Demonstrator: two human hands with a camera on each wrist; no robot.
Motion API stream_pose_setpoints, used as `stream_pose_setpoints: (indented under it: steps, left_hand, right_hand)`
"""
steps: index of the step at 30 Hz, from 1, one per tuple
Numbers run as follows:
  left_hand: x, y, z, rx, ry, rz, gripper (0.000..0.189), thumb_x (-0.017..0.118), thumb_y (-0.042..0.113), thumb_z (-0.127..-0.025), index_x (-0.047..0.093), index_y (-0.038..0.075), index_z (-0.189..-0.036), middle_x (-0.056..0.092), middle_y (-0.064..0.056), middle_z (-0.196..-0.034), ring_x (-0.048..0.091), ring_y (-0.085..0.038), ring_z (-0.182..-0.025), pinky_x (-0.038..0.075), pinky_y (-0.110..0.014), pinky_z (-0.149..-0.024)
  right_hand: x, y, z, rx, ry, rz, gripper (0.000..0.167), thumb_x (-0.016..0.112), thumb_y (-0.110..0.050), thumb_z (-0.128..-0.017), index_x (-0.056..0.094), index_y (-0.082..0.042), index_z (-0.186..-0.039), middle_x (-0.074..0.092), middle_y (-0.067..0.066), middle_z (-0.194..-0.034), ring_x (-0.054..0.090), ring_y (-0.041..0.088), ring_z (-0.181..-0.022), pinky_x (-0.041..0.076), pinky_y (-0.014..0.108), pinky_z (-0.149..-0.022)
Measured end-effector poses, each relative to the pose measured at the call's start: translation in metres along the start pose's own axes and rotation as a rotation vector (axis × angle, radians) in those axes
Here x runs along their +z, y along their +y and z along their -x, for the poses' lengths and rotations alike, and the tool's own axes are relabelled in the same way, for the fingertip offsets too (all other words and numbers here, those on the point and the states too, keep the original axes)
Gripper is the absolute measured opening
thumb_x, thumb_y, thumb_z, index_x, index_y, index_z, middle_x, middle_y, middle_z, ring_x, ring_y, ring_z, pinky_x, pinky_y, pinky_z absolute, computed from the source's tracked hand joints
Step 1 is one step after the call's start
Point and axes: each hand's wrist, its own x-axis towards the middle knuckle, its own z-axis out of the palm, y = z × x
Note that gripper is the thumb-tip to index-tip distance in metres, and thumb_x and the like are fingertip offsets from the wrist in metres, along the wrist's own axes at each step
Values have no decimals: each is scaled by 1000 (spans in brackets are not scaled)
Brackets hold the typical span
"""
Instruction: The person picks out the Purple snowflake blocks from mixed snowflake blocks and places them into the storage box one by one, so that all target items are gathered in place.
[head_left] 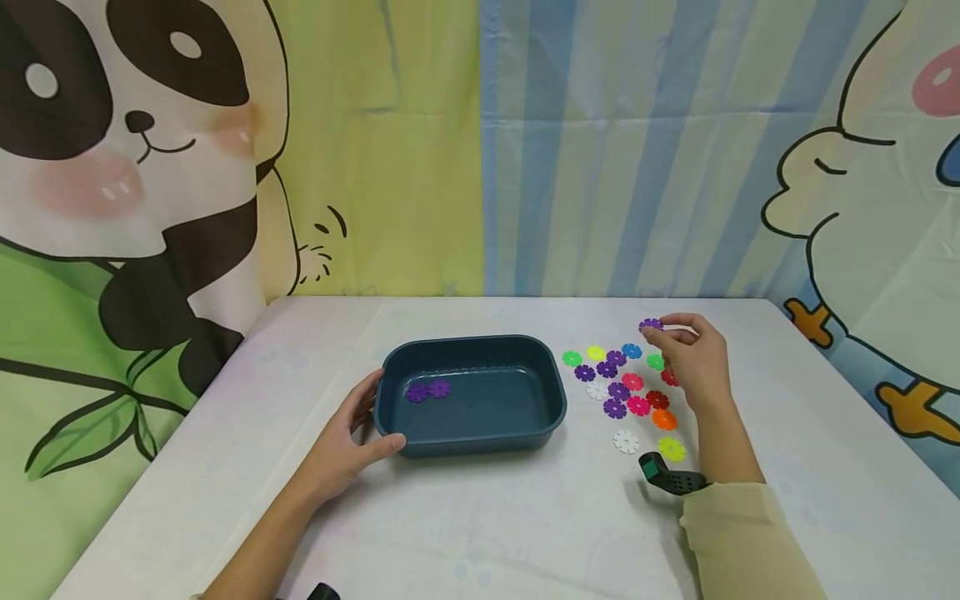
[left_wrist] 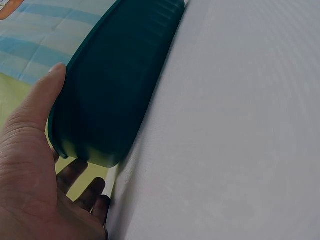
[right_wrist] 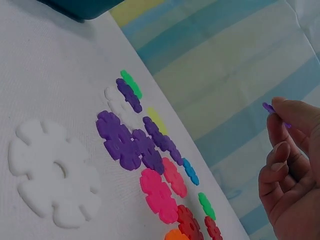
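Observation:
My left hand [head_left: 341, 446] holds the left end of a dark teal plastic tub [head_left: 480, 444], thumb at the near rim and fingers around the end wall. Two purple flower-shaped discs [head_left: 439, 389] lie inside, toward the tub's left. On the right, my right hand [head_left: 699, 360] pinches a purple flower-shaped disc [head_left: 651, 323] between thumb and index finger, raised over the far side of the scattered discs. In the right wrist view that disc [right_wrist: 268, 107] is mostly covered by the fingertips. Below the hand lie more discs, including purple [right_wrist: 119, 140], pink [right_wrist: 158, 195] and white [right_wrist: 52, 172] ones.
The flower discs are spread on the white-covered table [head_left: 480, 533] right of the tub, with an orange one [head_left: 664, 419] and a yellow one [head_left: 672, 450] nearer. Printed curtains [head_left: 600, 167] hang behind the table. A dark wrist strap [head_left: 671, 477] is by the right sleeve.

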Motion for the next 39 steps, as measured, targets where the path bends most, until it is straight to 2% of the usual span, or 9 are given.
stream_pose_setpoints:
  steps: [7, 18, 25, 33, 39]
  left_hand:
    - [0, 0, 0, 0, -1, 4, 92, 78, 28, -90, 24, 25, -165, 39, -13, -164, 36, -36, -151, 30, -63, -123]
    - [0, 1, 0, 4, -3, 6, 92, 78, 28, -90, 24, 25, -165, 40, -12, -164, 37, -36, -150, 31, -62, -122]
    - [0, 2, 1, 0, -4, 2, 92, 78, 29, -90, 24, 26, -165, 40, -12, -164, 37, -35, -151, 30, -62, -123]
    - [-1, 0, 1, 28, -12, 5, 92, 78, 29, -90, 24, 24, -165, 41, -14, -163, 38, -37, -150, 30, -64, -122]
    - [-1, 0, 1, 13, -9, 12, 92, 78, 28, -90, 24, 26, -164, 39, -12, -164, 36, -36, -151, 29, -63, -123]
  right_hand:
    - [-3, -5, 0, 28, -10, -93, 43, 76, -51, -90, 56, -31, -122, 69, -18, -90, 56, 15, -69, 57, 22, -66]
    - [-2, -13, 4, 42, -38, -262, 44, 82, -46, -86, 57, -29, -118, 71, -14, -86, 54, 13, -63, 54, 19, -62]
    - [-1, -17, 6, 26, -49, -277, 44, 83, -45, -86, 57, -29, -118, 72, -13, -86, 54, 12, -64, 54, 18, -62]
    - [2, -22, 7, -8, -75, -330, 42, 84, -40, -86, 59, -26, -117, 73, -12, -87, 55, 11, -65, 55, 17, -61]
    - [2, -26, 9, -12, -82, -329, 43, 83, -39, -86, 58, -26, -119, 72, -12, -86, 56, 11, -64, 55, 17, -61]
